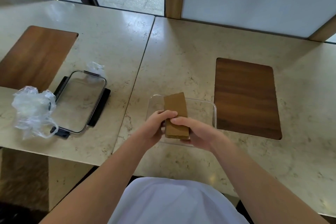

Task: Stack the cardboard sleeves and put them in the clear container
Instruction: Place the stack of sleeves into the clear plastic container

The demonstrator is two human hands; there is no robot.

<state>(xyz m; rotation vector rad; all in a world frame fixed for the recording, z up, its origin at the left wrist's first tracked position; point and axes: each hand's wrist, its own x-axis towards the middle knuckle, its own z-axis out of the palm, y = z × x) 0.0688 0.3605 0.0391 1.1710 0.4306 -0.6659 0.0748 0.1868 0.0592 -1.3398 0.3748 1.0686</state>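
sleeves (176, 114) in both hands, over container (209, 107)

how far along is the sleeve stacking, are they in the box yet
Done: the cardboard sleeves are gathered into one stack, and the lid is off, lying to the left. In hand: the left hand and right hand grip the stack over the clear container. Left: setting it inside.

I see matt brown cardboard sleeves (176, 114), a glossy clear plastic container (207, 107), crinkled plastic wrap (32, 109), polished stone table (181, 56), wood inlays (245, 96).
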